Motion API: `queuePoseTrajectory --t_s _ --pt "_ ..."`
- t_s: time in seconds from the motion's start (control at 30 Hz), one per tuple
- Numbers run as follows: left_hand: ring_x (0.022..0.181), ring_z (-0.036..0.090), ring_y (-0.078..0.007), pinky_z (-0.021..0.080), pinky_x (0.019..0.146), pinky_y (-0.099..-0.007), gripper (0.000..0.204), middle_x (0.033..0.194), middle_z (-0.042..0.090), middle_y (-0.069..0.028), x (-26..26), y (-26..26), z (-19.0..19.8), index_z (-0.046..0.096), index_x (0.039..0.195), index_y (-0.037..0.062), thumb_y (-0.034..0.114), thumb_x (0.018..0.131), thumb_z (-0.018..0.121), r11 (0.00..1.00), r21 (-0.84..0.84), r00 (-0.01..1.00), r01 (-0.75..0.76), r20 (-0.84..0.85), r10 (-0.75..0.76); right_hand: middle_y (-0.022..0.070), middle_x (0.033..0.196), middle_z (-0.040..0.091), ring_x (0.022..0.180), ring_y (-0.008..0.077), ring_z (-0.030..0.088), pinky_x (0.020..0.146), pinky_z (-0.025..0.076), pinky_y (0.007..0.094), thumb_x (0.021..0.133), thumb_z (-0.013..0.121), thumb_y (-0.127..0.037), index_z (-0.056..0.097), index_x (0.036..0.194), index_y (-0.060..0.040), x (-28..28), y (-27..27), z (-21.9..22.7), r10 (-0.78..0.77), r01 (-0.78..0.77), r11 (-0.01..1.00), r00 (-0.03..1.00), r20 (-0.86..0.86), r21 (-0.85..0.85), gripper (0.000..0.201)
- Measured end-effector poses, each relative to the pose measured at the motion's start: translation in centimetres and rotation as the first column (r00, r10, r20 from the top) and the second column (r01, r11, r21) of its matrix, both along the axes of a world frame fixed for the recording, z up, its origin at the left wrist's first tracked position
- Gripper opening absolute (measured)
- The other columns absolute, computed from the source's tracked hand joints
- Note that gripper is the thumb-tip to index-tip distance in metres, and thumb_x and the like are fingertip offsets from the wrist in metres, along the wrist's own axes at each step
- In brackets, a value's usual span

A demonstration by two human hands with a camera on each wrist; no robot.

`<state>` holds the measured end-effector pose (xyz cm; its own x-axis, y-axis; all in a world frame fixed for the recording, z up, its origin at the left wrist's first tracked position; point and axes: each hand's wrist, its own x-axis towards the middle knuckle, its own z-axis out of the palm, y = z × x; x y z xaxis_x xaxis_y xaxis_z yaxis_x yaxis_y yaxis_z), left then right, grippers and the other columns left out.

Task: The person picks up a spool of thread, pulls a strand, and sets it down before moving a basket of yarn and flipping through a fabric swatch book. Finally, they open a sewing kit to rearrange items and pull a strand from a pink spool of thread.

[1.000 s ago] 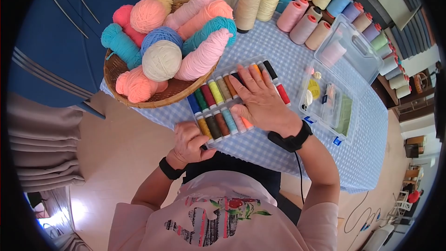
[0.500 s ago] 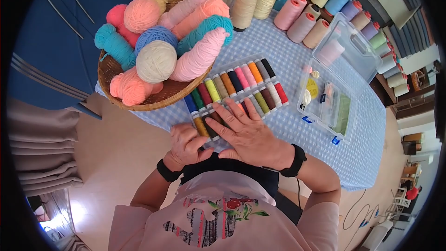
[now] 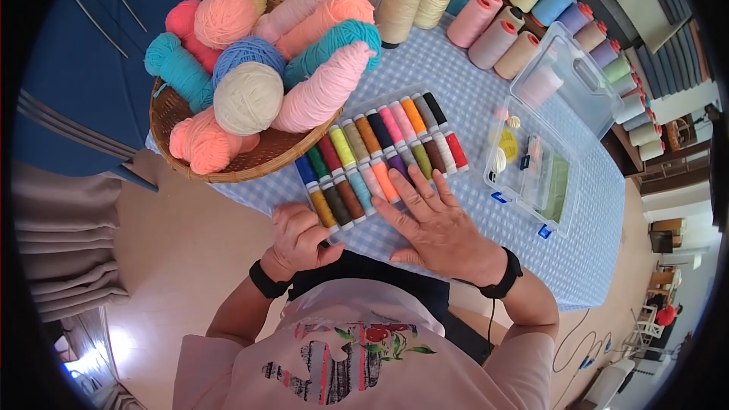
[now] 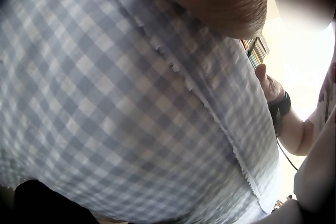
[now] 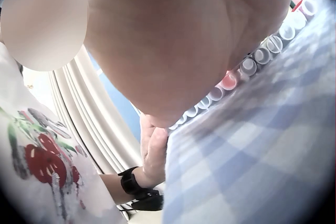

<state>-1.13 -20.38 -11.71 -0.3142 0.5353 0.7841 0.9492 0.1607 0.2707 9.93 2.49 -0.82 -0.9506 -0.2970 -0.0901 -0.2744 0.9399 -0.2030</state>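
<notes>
A clear case of colorful thread spools (image 3: 351,156), in two rows, lies on the blue checked tablecloth in the head view. At its near left corner is my left hand (image 3: 300,237), with curled fingers and the thumb gripping the corner. My right hand (image 3: 440,235) lies with spread, straight fingers along the case's near edge, its fingertips over the nearer row. In the right wrist view, the spool ends (image 5: 249,66) line up beside my palm, with the left hand (image 5: 153,150) beyond at the table edge. The left wrist view shows mostly cloth.
To the left, a wicker basket (image 3: 250,171) holds yarn balls and skeins. An opened clear plastic box (image 3: 531,167) of sewing bits stands at right. Tall cream cones (image 3: 402,0) and several pastel thread cones (image 3: 493,45) stand at the back. A blue chair (image 3: 137,30) is at the left.
My right hand has moved off the upper right of the case, first left along the nearer row, then back right along the near edge, uncovering spools. My left hand stays at the corner.
</notes>
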Motion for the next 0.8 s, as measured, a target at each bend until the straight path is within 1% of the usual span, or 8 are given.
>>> queuePoseTrajectory --t_s 0.13,0.33,0.4,0.5,0.57,0.63,0.67,0.8 --pt "0.083 0.052 -0.0247 0.039 0.072 -0.0381 0.033 0.092 0.05 -0.0038 -0.1 0.0 0.1 0.052 0.088 0.0137 0.035 0.071 0.071 1.0 0.002 1.0 -0.002 -0.001 0.002 0.0144 0.151 0.016 0.14 0.035 0.013 0.112 0.008 0.0507 0.078 0.052 -0.058 0.031 0.144 -0.0183 0.1 -0.2 0.3 -0.006 0.006 1.0 1.0 -0.002 0.02 0.08" --pt "0.082 0.052 -0.0249 0.039 0.072 -0.0379 0.032 0.093 0.05 -0.0041 -0.1 0.2 0.3 0.052 0.088 0.0136 0.036 0.074 0.07 1.0 0.008 1.0 -0.005 -0.023 0.005 0.0133 0.152 0.015 0.14 0.0329 0.013 0.113 0.01 0.0493 0.072 0.064 -0.05 0.035 0.141 -0.0175 0.7 -2.2 0.2 0.043 -0.04 0.996 0.999 0.033 -0.084 0.082" --pt "0.082 0.053 -0.0249 0.039 0.072 -0.038 0.031 0.094 0.05 -0.0043 -0.2 0.1 0.0 0.052 0.088 0.0136 0.036 0.075 0.069 1.0 0.006 1.0 0.003 -0.025 -0.003 0.0138 0.152 0.015 0.14 0.0328 0.012 0.113 0.011 0.0493 0.072 0.066 -0.047 0.035 0.141 -0.0153 0.6 -1.8 -0.3 0.083 -0.084 0.992 0.996 -0.019 -0.097 0.082" --pt "0.083 0.053 -0.025 0.039 0.072 -0.0381 0.031 0.095 0.05 -0.0047 -0.2 0.0 0.1 0.051 0.089 0.0135 0.037 0.076 0.068 1.0 0.001 1.0 0.002 -0.023 -0.002 0.0143 0.152 0.016 0.14 0.0338 0.012 0.112 0.013 0.0506 0.074 0.064 -0.047 0.035 0.14 -0.0128 0.5 -0.7 1.5 0.051 -0.047 0.99 0.998 0.025 -0.134 0.08" --pt "0.083 0.053 -0.025 0.039 0.073 -0.0382 0.032 0.095 0.05 -0.0048 -0.1 0.0 0.1 0.051 0.089 0.0135 0.037 0.077 0.068 1.0 -0.005 1.0 -0.006 -0.016 0.005 0.0173 0.15 0.019 0.139 0.0359 0.016 0.112 0.017 0.05 0.076 0.062 -0.047 0.034 0.139 -0.0073 0.7 0.7 2.0 0.014 -0.014 0.994 1.0 0.001 -0.105 0.08" --pt "0.084 0.053 -0.0253 0.039 0.073 -0.0381 0.032 0.096 0.051 -0.0051 -0.1 0.0 0.1 0.051 0.09 0.0136 0.037 0.077 0.068 1.0 -0.003 1.0 -0.003 -0.021 0.003 0.0192 0.147 0.026 0.137 0.0347 0.023 0.111 0.02 0.0469 0.075 0.064 -0.044 0.036 0.137 -0.0022 0.5 2.2 2.1 -0.149 0.146 0.989 0.985 -0.087 -0.038 0.08" --pt "0.084 0.053 -0.0253 0.039 0.073 -0.0381 0.032 0.096 0.051 -0.0051 -0.1 0.0 0.1 0.051 0.09 0.0136 0.037 0.077 0.068 1.0 -0.003 1.0 -0.003 -0.021 0.003 0.0212 0.145 0.027 0.134 0.0363 0.027 0.11 0.024 0.0464 0.073 0.067 -0.042 0.036 0.136 0.0015 0.7 3.0 1.5 -0.172 0.174 0.985 0.974 -0.147 0.006 0.083" --pt "0.085 0.053 -0.0257 0.04 0.073 -0.0385 0.031 0.097 0.051 -0.0053 -0.1 0.0 0.1 0.051 0.09 0.0135 0.036 0.076 0.069 1.0 0.002 1.0 -0.002 -0.021 0.002 0.0219 0.144 0.028 0.132 0.0387 0.03 0.108 0.028 0.0475 0.069 0.071 -0.041 0.037 0.135 -0.0004 0.9 2.8 0.6 -0.154 0.164 0.985 0.978 -0.14 0.055 0.085"
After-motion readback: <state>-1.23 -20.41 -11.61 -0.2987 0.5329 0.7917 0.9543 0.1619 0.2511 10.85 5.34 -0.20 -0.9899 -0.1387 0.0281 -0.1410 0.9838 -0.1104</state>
